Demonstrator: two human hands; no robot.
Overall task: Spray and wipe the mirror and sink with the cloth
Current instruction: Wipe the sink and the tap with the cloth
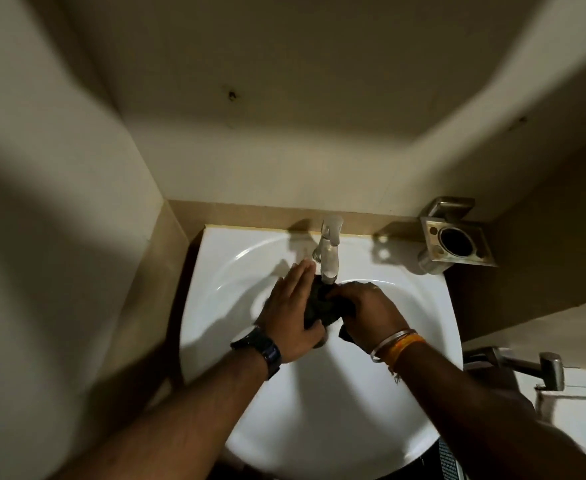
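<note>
**Two hands, one dark cloth, under a single tap**

Two forearms come up from the bottom edge and meet over one white sink (pixel 236 271). On the left wrist sits one dark watch (pixel 264 349); on the right wrist are two bands, one silver bangle (pixel 387 344) and one orange thread band (pixel 407 348) just behind it.

One dark cloth (pixel 322 306) is bunched between the hands, directly under the spout of the one chrome tap (pixel 329 251), above the middle of the basin. Whether water is running cannot be told.

Left hand (pixel 291 313): its fingers lie straight and together, pointing toward the tap, with the palm side pressed flat against the left of the cloth and the thumb down at the cloth's lower edge.

Right hand (pixel 367 306): its fingers are curled over the cloth's right side, gripping it. A corner of the cloth hangs out below this hand.

To the right of the sink, one square metal holder (pixel 458 244) with a round opening is fixed to the wall. Lower right, one metal fitting (pixel 527 365) sticks out over a white surface. No mirror or spray bottle is in view.
</note>
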